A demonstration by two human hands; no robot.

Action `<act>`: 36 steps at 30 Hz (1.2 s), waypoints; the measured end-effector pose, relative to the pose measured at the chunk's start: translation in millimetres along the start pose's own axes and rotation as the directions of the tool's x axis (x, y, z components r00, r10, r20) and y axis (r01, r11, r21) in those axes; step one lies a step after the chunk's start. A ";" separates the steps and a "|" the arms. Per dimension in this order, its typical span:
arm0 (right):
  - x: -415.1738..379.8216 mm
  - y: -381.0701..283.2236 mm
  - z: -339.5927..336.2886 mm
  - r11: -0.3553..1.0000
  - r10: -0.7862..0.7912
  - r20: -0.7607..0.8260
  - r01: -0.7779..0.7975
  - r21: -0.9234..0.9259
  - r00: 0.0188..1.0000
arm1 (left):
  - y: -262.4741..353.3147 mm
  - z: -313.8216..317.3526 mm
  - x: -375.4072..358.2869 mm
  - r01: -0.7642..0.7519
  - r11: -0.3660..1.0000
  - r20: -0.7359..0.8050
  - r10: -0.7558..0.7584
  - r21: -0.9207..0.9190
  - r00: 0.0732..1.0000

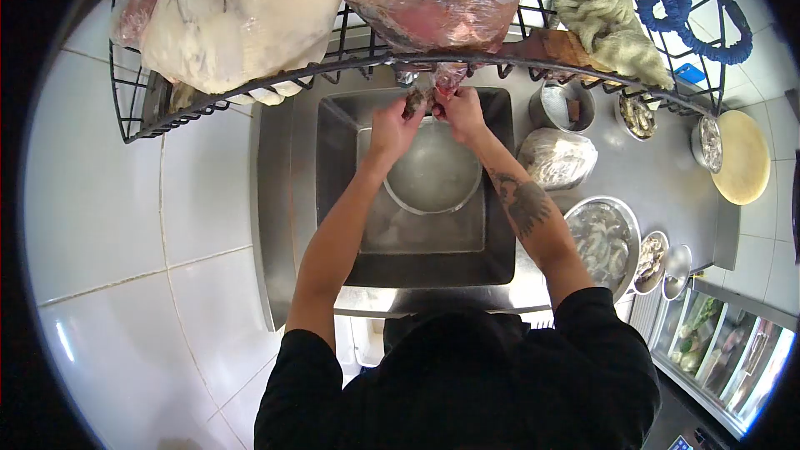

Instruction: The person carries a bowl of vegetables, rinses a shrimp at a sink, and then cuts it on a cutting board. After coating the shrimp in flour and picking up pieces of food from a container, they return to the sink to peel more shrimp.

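Observation:
Both my hands meet at the far edge of a steel sink [333, 192], above a round metal bowl [433, 168] that stands in it. My left hand [398, 129] is closed around a small dark piece [417, 102] whose nature is unclear. Close beside it, my right hand [461, 114] has its fingers pinched together near a small reddish item [450, 77] in clear plastic. What the right fingertips grip is too small to make out. Part of the bowl's far rim lies behind my hands.
Overhead hangs a black wire rack [250, 87] holding large wrapped meat pieces [433, 0] and a cloth [612, 25]. On the right counter are a metal pot [562, 108], a plastic-wrapped bundle [557, 158], a large bowl [602, 246], small bowls and a round board [740, 157].

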State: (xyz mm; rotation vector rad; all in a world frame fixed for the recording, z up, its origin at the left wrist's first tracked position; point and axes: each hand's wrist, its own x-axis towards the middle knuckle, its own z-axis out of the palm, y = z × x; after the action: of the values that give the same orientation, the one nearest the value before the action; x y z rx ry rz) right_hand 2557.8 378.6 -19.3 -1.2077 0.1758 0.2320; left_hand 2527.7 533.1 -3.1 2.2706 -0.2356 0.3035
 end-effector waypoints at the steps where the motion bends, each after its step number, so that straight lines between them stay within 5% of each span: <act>1: -0.4 -0.2 -1.7 0.988 -0.050 0.000 0.049 -0.147 0.999 | -2.0 0.9 1.3 0.001 1.000 0.001 -0.001 0.000 1.000; 2: 0.5 -0.4 -4.1 0.952 -0.100 0.009 0.098 -0.291 0.995 | -4.4 2.0 3.0 -0.006 0.998 -0.009 0.006 -0.065 1.000; 10: -0.6 -9.2 -15.0 0.950 -0.167 0.187 0.209 -0.231 0.968 | -6.3 -10.2 12.0 -0.035 0.999 0.090 0.039 -0.038 0.995; 13: -0.4 -6.6 -20.1 0.933 -0.204 0.240 0.263 -0.247 0.949 | -15.2 -5.5 11.5 0.047 0.975 0.117 -0.022 -0.216 0.993; 15: -3.8 -11.5 -19.5 0.917 -0.226 0.274 0.299 -0.265 0.935 | -15.0 -5.9 11.6 0.251 0.737 0.234 -0.128 -0.628 0.964; 18: -5.4 -14.6 -24.2 0.888 -0.208 0.340 0.323 -0.328 0.917 | -15.2 -11.9 14.7 0.374 0.578 0.353 -0.154 -0.725 0.923; 24: -8.4 -19.4 -22.5 0.957 -0.084 0.346 0.172 -0.234 0.934 | -13.8 -23.0 20.4 0.588 0.331 0.538 -0.237 -0.738 0.809; 26: -1.6 -13.4 -26.9 0.905 -0.209 0.438 0.342 -0.251 0.874 | -15.7 -24.0 20.9 0.626 0.334 0.578 -0.242 -0.705 0.780; 31: -2.4 -14.9 -29.4 0.946 -0.165 0.396 0.259 -0.196 0.903 | -23.8 -19.5 31.8 0.688 0.381 0.655 -0.235 -0.617 0.718; 36: -5.3 -23.5 -20.9 0.977 -0.139 0.342 0.185 -0.106 0.930 | -40.7 0.2 31.1 0.686 0.099 0.659 -0.208 -0.721 0.723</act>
State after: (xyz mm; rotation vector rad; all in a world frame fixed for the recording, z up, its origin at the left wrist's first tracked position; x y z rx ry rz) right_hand 2558.8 350.6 -4.0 -1.2929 -0.2388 0.3030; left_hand 2568.1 557.2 -23.0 0.9587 0.1306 -0.5878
